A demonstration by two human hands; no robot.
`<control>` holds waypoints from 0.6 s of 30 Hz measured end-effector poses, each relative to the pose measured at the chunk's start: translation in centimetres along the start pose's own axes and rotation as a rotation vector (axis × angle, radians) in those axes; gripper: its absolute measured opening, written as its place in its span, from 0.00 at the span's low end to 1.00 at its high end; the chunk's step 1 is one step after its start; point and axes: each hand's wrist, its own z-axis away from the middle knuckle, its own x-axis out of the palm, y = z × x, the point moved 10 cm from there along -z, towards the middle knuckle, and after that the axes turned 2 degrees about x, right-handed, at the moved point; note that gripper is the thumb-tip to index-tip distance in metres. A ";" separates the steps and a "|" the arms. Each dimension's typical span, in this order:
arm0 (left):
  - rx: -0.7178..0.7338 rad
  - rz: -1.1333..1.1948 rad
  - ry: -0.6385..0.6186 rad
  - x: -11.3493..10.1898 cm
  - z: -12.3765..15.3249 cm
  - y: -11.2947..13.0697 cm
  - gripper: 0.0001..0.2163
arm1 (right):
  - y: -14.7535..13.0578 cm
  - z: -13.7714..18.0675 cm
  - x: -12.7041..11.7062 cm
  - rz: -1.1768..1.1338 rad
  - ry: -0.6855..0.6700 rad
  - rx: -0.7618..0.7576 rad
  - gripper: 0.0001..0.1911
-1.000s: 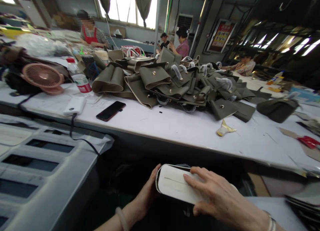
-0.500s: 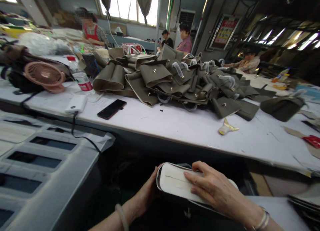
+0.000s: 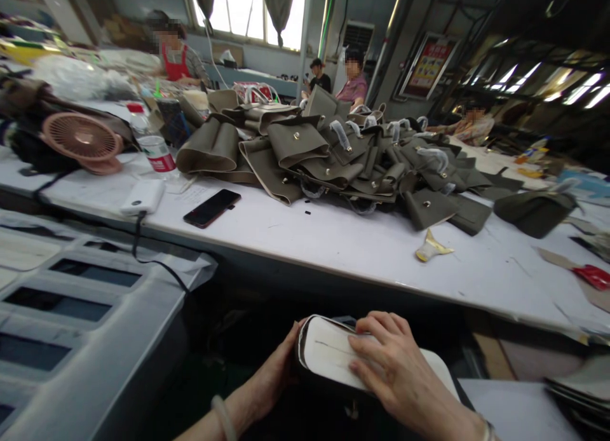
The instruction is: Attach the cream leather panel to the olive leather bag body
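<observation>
Over the dark gap below the table edge I hold a dark handbag (image 3: pixel 328 395), its rounded white base panel (image 3: pixel 326 358) turned up. A pencil-like line runs along the panel. My left hand (image 3: pixel 274 374) is closed round the bag's left end, its fingertips hidden behind the rim. On top of the panel lies my right hand (image 3: pixel 393 358), palm down, its fingers apart and slightly bent against the white surface. A gap shows between the panel and the bag's rim at the left end. A small metal fitting (image 3: pixel 352 409) shows on the bag's side.
Grey-green bag pieces (image 3: pixel 300 145) are heaped on the white table (image 3: pixel 305 250). A phone (image 3: pixel 212 208), a pink fan (image 3: pixel 83 139), a bottle (image 3: pixel 157 154) and a yellowish scrap (image 3: pixel 433 246) lie there too. A grey machine bed (image 3: pixel 157 288) stands left. Several people sit beyond.
My right hand has shifted slightly left and down over the white panel, and more of the panel's right end shows. My left hand keeps its hold on the bag.
</observation>
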 end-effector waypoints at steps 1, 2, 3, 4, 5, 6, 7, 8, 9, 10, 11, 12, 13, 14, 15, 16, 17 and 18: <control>0.000 -0.003 -0.003 0.0 0.0 0.1 0.34 | -0.3 -0.2 -0.1 -0.018 0.053 -0.014 0.04; -0.005 -0.008 -0.003 0.0 0.1 0.1 0.34 | -0.4 -0.5 0.0 -0.056 0.091 -0.014 0.05; -0.012 -0.013 0.000 -0.1 0.1 0.1 0.34 | -0.3 -0.8 0.3 -0.106 0.107 0.000 0.06; -0.018 -0.019 0.004 -0.2 0.1 0.1 0.33 | -0.1 -1.1 0.7 -0.158 0.106 0.023 0.07; -0.023 -0.024 0.008 -0.3 0.1 0.1 0.33 | 0.1 -1.4 1.1 -0.202 0.099 0.045 0.06; -0.023 -0.027 0.009 -0.4 0.1 0.1 0.32 | 0.2 -1.6 1.4 -0.232 0.088 0.055 0.06; -0.018 -0.025 0.009 -0.4 0.0 0.1 0.31 | 0.1 -1.8 1.7 -0.245 0.082 0.048 0.05; -0.009 -0.017 0.006 -0.4 0.0 0.2 0.31 | -0.1 -2.0 1.7 -0.239 0.079 0.027 0.05; 0.001 -0.007 0.004 -0.4 -0.1 0.2 0.30 | -0.3 -2.1 1.8 -0.223 0.076 0.003 0.06; 0.009 0.002 0.004 -0.3 -0.2 0.3 0.30 | -0.3 -2.2 1.8 -0.209 0.070 -0.010 0.07; 0.015 0.010 0.007 -0.3 -0.2 0.3 0.29 | -0.3 -2.3 1.9 -0.209 0.058 -0.010 0.07; 0.017 0.014 0.011 -0.3 -0.3 0.4 0.29 | 0.0 -2.5 2.0 -0.220 0.043 0.006 0.07; 0.015 0.013 0.016 -0.3 -0.3 0.4 0.29 | 0.3 -2.6 2.1 -0.239 0.030 0.032 0.07; 0.015 0.008 0.019 -0.3 -0.4 0.5 0.29 | 0.6 -2.7 2.2 -0.262 0.015 0.060 0.07; 0.019 0.002 0.021 -0.3 -0.4 0.5 0.28 | 0.8 -2.7 2.3 -0.282 0.001 0.082 0.07; 0.024 -0.001 0.020 -0.3 -0.5 0.6 0.28 | 0.9 -2.8 2.4 -0.292 -0.014 0.094 0.07; 0.031 -0.003 0.018 -0.3 -0.5 0.7 0.28 | 0.7 -2.8 2.6 -0.294 -0.034 0.095 0.07; 0.036 -0.004 0.013 -0.2 -0.5 0.8 0.28 | 0.4 -2.7 2.8 -0.290 -0.057 0.084 0.07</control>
